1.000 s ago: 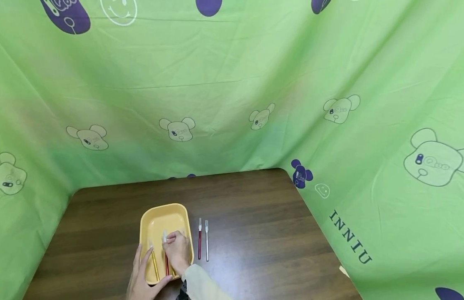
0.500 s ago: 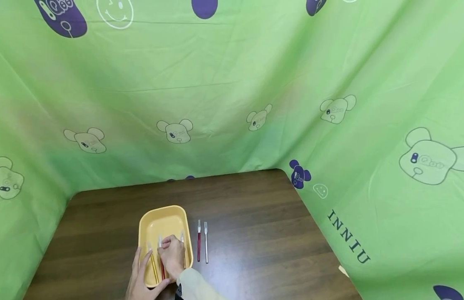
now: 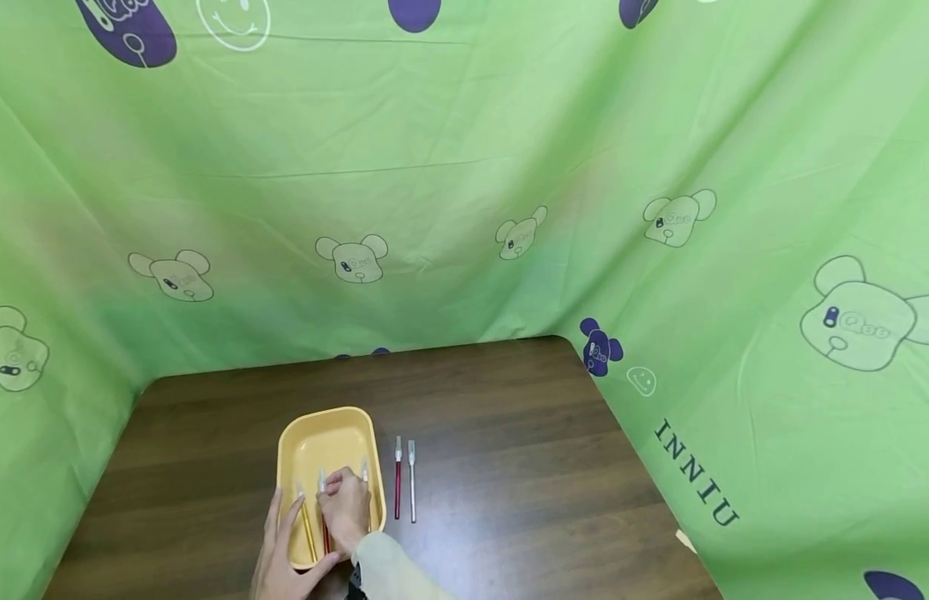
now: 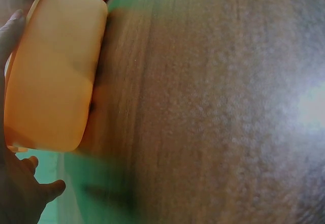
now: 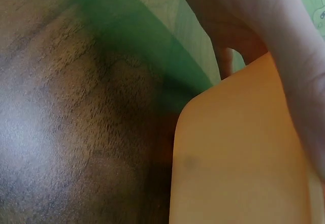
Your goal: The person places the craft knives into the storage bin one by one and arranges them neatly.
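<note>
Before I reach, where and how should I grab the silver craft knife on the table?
Probably pinch the silver craft knife around mid-handle, from above and its right: it lies flat, slim and straight, with the red craft knife close on its left.

Green cloth (image 3: 449, 117) sweeps round from nine o'clock through twelve to three, creased and softly folded! Outlined bear heads (image 3: 359, 265) dot it, a white smiley (image 3: 234, 23) beams near eleven, dark INNIU lettering (image 3: 696, 472) slants down at four. Brown wood-grain tabletop (image 3: 509, 442) spreads at six, and there's white glare (image 4: 315, 104) at three in the left wrist view.
</note>
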Motion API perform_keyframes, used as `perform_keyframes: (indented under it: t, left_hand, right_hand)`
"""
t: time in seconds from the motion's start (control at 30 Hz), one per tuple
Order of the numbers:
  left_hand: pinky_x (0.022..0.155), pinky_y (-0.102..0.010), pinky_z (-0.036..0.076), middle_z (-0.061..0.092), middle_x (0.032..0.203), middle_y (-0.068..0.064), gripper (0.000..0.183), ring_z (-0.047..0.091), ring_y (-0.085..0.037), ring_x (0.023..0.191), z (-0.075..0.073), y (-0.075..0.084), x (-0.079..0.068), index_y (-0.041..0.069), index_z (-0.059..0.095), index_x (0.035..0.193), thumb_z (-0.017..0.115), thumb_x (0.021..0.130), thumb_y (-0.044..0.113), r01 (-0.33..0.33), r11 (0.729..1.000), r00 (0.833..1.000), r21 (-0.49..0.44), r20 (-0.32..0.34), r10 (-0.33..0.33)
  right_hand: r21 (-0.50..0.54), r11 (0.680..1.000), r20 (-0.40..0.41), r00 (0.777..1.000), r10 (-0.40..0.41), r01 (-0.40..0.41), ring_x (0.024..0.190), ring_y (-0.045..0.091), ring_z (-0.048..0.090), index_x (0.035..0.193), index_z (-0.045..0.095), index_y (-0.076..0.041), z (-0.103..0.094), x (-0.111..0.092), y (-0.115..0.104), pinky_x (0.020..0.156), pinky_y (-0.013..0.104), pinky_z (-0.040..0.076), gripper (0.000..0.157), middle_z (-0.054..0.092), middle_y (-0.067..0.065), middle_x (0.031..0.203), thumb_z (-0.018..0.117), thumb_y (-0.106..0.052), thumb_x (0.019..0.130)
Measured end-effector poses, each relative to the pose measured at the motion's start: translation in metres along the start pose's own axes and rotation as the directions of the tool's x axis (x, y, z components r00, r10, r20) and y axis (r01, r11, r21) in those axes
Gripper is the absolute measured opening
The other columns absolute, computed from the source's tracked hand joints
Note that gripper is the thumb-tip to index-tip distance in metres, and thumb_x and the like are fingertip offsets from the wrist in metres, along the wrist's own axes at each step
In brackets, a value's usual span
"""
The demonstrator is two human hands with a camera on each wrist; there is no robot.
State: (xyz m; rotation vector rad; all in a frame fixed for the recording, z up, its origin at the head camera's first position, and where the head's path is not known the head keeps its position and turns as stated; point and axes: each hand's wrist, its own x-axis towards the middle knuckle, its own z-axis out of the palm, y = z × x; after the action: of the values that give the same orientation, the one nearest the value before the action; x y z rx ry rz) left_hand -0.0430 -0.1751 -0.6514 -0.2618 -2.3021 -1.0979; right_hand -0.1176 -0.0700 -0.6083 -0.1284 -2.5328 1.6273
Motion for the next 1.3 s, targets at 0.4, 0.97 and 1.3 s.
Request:
perform_keyframes:
  t: [0.4, 0.97, 1.3]
  left_hand:
    - [0.106, -0.002, 0.017, 0.029, 0.159, -0.038, 0.106, 0.013, 0.010, 0.147, -0.0004, -0.0034, 0.0000, -0.004, 0.053, 0.147, 0.101, 0.060, 0.034, -0.003, 1.000, 1.000, -0.013, 0.004, 0.004]
    - [0.108, -0.002, 0.018, 0.031, 0.155, -0.042, 0.105, 0.016, 0.009, 0.148, 0.0005, -0.0046, -0.0003, -0.007, 0.054, 0.145, 0.093, 0.072, 0.058, -0.036, 0.999, 0.999, -0.028, -0.021, 0.036]
    - [0.108, -0.003, 0.018, 0.030, 0.155, -0.042, 0.104, 0.015, 0.008, 0.149, 0.0007, -0.0055, -0.0002, -0.007, 0.053, 0.145, 0.096, 0.070, 0.051, -0.039, 0.999, 0.999, -0.032, -0.016, 0.039]
  right_hand:
    - [-0.019, 0.999, 0.015, 0.999, -0.029, 0.029, 0.062, 0.001, 0.058, 0.082, 0.069, -0.009, 0.0012, 0.0011, -0.0021, 0.059, 0.021, 0.051, 0.026, 0.064, -0.009, 0.068, 0.088, 0.006, 0.076]
    - [-0.168, 0.978, -0.016, 0.991, -0.130, 0.126, 0.059, -0.001, 0.054, 0.077, 0.069, -0.010, 0.0025, 0.0000, -0.0021, 0.056, 0.018, 0.047, 0.027, 0.063, -0.009, 0.064, 0.093, 0.002, 0.072]
    - [-0.241, 0.964, -0.064, 0.989, -0.131, 0.112, 0.059, 0.008, 0.058, 0.071, 0.065, -0.015, 0.0034, 0.0008, 0.0006, 0.056, 0.023, 0.048, 0.031, 0.061, -0.011, 0.062, 0.091, 0.000, 0.070]
